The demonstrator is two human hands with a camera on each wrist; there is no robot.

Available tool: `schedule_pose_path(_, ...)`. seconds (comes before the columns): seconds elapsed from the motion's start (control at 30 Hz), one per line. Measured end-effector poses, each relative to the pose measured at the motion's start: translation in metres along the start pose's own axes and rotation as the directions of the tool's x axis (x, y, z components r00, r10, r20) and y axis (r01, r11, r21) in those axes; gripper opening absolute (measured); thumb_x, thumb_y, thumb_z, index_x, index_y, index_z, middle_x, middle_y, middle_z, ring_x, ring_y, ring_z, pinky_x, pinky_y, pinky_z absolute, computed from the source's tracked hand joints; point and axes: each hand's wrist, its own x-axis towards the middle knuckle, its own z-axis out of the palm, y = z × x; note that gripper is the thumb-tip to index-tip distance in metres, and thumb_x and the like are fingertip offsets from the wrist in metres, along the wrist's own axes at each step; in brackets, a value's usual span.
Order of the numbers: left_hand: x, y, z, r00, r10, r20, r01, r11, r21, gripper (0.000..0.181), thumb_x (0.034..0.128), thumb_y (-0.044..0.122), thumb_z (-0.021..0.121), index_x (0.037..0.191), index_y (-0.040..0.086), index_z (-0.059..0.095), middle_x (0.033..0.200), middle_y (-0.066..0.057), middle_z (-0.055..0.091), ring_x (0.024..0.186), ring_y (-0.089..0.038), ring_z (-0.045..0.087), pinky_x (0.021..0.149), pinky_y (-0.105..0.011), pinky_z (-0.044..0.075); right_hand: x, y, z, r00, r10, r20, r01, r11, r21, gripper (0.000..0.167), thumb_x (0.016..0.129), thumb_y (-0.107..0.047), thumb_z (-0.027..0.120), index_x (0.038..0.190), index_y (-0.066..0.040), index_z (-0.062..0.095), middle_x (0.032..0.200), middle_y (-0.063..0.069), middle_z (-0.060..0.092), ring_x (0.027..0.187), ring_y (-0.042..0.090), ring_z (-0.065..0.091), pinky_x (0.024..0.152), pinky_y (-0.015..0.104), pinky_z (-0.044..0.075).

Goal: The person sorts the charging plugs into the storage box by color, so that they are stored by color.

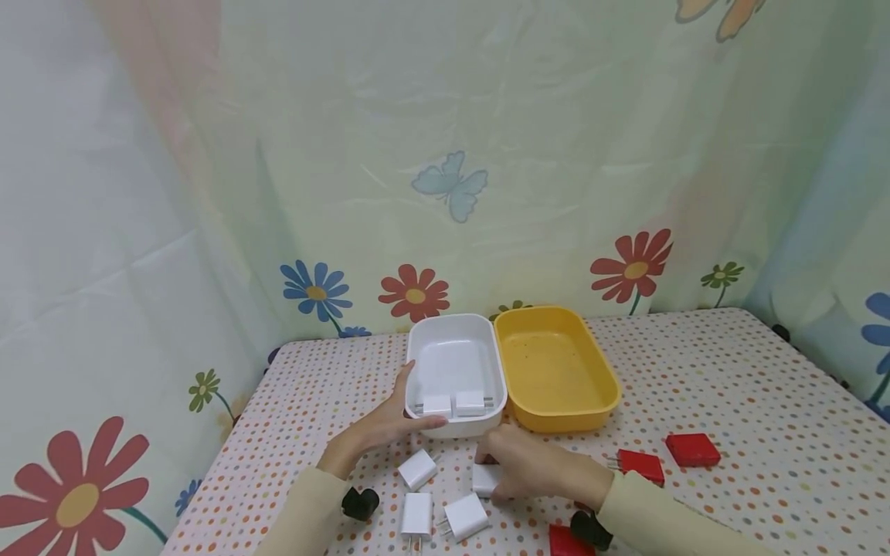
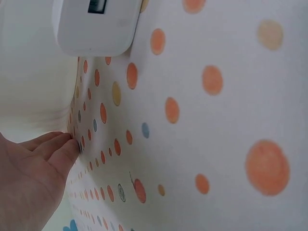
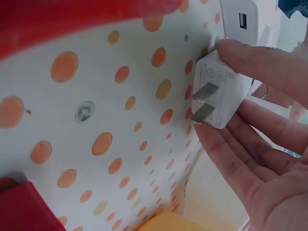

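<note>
My left hand (image 1: 389,421) rests against the near left corner of a white plastic tray (image 1: 455,340), its fingers along the left wall and its thumb across the front. Inside the tray, two white plug chargers (image 1: 436,405) lie side by side at the near end. My right hand (image 1: 524,463) pinches another white charger (image 3: 224,96) by its sides, close to the tablecloth. That charger's two metal prongs show in the right wrist view. Several loose white chargers (image 1: 466,516) lie between my forearms. In the left wrist view, one white charger (image 2: 96,29) is partly seen near the top.
A yellow tray (image 1: 556,371) stands right beside the white one. Red chargers (image 1: 641,466) and a red block-like piece (image 1: 693,449) lie to the right, and another red piece (image 1: 570,540) is near my right wrist. A flowered curtain (image 1: 334,154) hangs behind the dotted tablecloth (image 1: 695,371).
</note>
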Motion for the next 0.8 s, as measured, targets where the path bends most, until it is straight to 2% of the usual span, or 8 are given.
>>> schedule_pose_path(0.07,-0.001,-0.001,0.000,1.000,-0.003,-0.005,0.003,1.000,0.000,0.125,0.0866,0.055,0.081,0.168,0.017,-0.007,0.170,-0.020,0.018,0.152,-0.042,0.030,0.116,-0.069,0.028,0.001,-0.005,0.000,1.000,0.020,-0.005,-0.020,1.000,-0.001,0.038,0.072,-0.013,0.096,0.105,-0.008,0.079,0.094,-0.004,0.074,0.081,0.002,0.063,0.074,0.026,0.058)
schedule_pose_path(0.2,0.000,-0.002,-0.001,1.000,0.013,-0.004,-0.013,1.000,-0.007,0.124,0.0872,0.054,0.081,0.168,0.017,-0.006,0.170,-0.020,0.020,0.151,-0.041,0.032,0.116,-0.068,0.029,0.000,-0.005,0.002,0.999,0.038,-0.031,-0.040,0.999,-0.037,0.039,0.069,-0.015,0.095,0.104,-0.009,0.079,0.094,-0.006,0.073,0.081,0.000,0.061,0.075,0.027,0.058)
schedule_pose_path(0.3,0.001,-0.003,0.000,1.000,0.023,0.003,-0.023,1.000,-0.012,0.125,0.0867,0.055,0.081,0.168,0.017,-0.006,0.169,-0.020,0.020,0.151,-0.041,0.032,0.117,-0.067,0.029,-0.006,-0.014,-0.004,0.999,0.049,-0.023,-0.049,0.999,-0.018,0.039,0.068,-0.015,0.094,0.104,-0.009,0.079,0.093,-0.008,0.072,0.080,-0.001,0.059,0.076,0.027,0.058)
schedule_pose_path(0.43,0.000,-0.003,0.001,1.000,0.018,0.007,-0.018,1.000,-0.013,0.125,0.0864,0.056,0.081,0.168,0.018,-0.006,0.169,-0.019,0.020,0.150,-0.040,0.033,0.117,-0.067,0.029,-0.014,-0.035,-0.023,0.997,0.067,0.024,-0.069,0.992,0.103,0.035,0.071,-0.008,0.093,0.102,-0.007,0.077,0.090,-0.009,0.070,0.079,0.001,0.060,0.077,0.024,0.056)
schedule_pose_path(0.57,0.000,-0.004,0.000,1.000,0.026,0.006,-0.026,1.000,-0.012,0.123,0.0872,0.056,0.080,0.168,0.018,-0.005,0.168,-0.017,0.023,0.148,-0.037,0.036,0.116,-0.066,0.031,-0.014,-0.040,-0.045,1.000,0.027,0.010,-0.029,0.986,0.166,0.030,0.076,-0.008,0.092,0.102,-0.009,0.076,0.089,-0.012,0.068,0.080,0.001,0.060,0.076,0.023,0.055)
schedule_pose_path(0.63,0.000,-0.004,0.000,0.999,0.031,0.007,-0.031,0.999,-0.016,0.122,0.0873,0.055,0.080,0.168,0.019,-0.005,0.167,-0.016,0.025,0.146,-0.035,0.038,0.116,-0.065,0.032,-0.013,-0.042,-0.058,1.000,0.011,-0.018,-0.008,0.986,0.168,0.030,0.077,-0.009,0.092,0.103,-0.008,0.076,0.090,-0.011,0.069,0.081,0.003,0.060,0.077,0.025,0.055)
schedule_pose_path(0.8,-0.001,-0.002,0.000,0.999,0.040,0.013,-0.040,0.999,-0.024,0.122,0.0874,0.054,0.081,0.167,0.020,-0.005,0.165,-0.015,0.028,0.145,-0.034,0.040,0.116,-0.064,0.032,-0.002,-0.039,-0.092,0.994,0.054,-0.096,-0.041,0.990,0.139,0.032,0.079,-0.010,0.091,0.107,-0.002,0.076,0.095,-0.003,0.071,0.084,0.012,0.062,0.080,0.031,0.058)
